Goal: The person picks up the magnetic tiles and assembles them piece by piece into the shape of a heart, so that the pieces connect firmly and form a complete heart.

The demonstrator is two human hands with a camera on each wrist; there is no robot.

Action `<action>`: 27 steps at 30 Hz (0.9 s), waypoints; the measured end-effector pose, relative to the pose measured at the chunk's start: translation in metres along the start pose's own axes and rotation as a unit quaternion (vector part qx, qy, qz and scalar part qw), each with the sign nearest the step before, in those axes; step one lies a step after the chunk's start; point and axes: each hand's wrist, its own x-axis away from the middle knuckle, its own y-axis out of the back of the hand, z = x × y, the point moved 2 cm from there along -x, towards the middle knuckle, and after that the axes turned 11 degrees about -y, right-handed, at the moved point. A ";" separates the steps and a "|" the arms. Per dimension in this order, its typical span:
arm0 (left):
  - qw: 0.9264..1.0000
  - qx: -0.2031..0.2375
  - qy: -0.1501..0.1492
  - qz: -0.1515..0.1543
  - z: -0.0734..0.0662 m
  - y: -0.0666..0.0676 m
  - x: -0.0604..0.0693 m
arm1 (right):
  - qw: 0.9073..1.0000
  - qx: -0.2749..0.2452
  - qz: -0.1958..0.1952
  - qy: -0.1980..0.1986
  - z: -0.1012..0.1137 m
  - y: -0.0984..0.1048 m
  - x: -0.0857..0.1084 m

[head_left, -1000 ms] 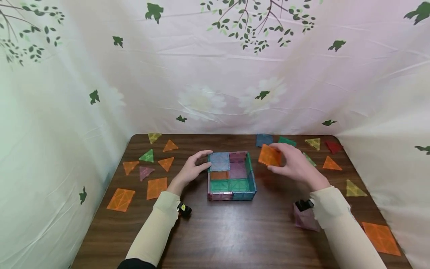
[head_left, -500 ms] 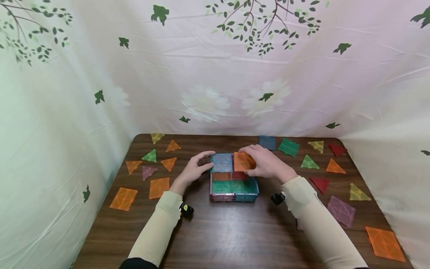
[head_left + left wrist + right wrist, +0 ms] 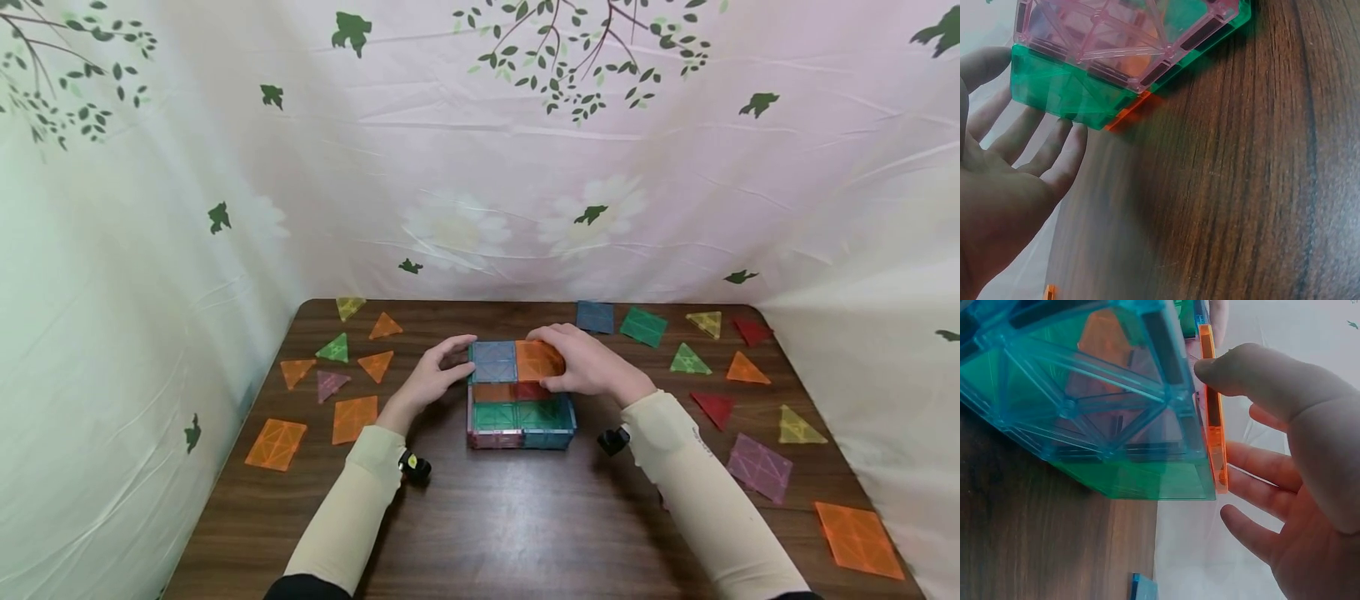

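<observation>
The right hand [image 3: 588, 360] pinches an orange tile [image 3: 538, 361] atop the box [image 3: 547, 440] at far right, beside a blue tile [image 3: 494, 362]; the left hand [image 3: 429, 379] grips the far left corner. Excess near-edge pressure could tip the orange tile inward.

The table [image 3: 495, 533] in front of me is dark wood-grain, its far corners rounded. Pale, creased cloth [image 3: 480, 175] hangs behind it and down both sides, printed with green birds [image 3: 351, 33], leafy branches [image 3: 592, 57] up top and white flowers [image 3: 454, 229] lower down.
</observation>
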 end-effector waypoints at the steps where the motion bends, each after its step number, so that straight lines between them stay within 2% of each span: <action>1: 1.000 0.000 0.000 0.002 0.000 0.000 0.000 | 1.000 -0.002 0.000 0.001 0.000 0.000 0.000; 11: 1.000 0.005 0.009 0.011 -0.002 0.001 0.002 | 0.999 -0.034 -0.009 0.010 -0.006 -0.003 0.002; 21: 1.000 0.001 0.013 0.021 -0.003 0.002 0.002 | 0.999 -0.042 -0.017 0.014 -0.007 -0.004 0.007; 27: 1.000 0.004 0.009 0.019 -0.004 0.004 0.006 | 0.995 -0.097 -0.020 0.007 -0.019 -0.003 0.015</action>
